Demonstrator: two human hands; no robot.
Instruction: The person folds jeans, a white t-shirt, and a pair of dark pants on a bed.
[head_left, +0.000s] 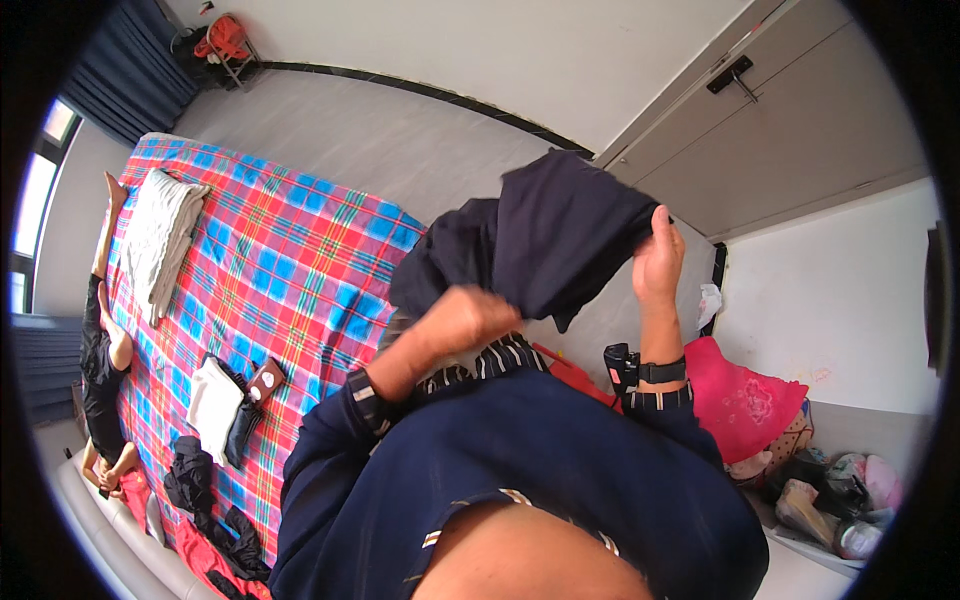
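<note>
A dark garment, nearly black, hangs in folds in front of me above the floor and the edge of the bed. My right hand grips its edge on the right, thumb up along the cloth. My left hand is curled at the near left part of the same garment and is blurred; its fingertips are hard to make out. Between the two hands the cloth's near edge runs fairly straight. The garment's lower part is hidden behind my left hand and forearm.
The bed with a checked sheet lies left, bearing a folded white cloth, a stack of folded clothes and loose dark clothes. A person lies along its far side. Right are a door, pink cloth and bags.
</note>
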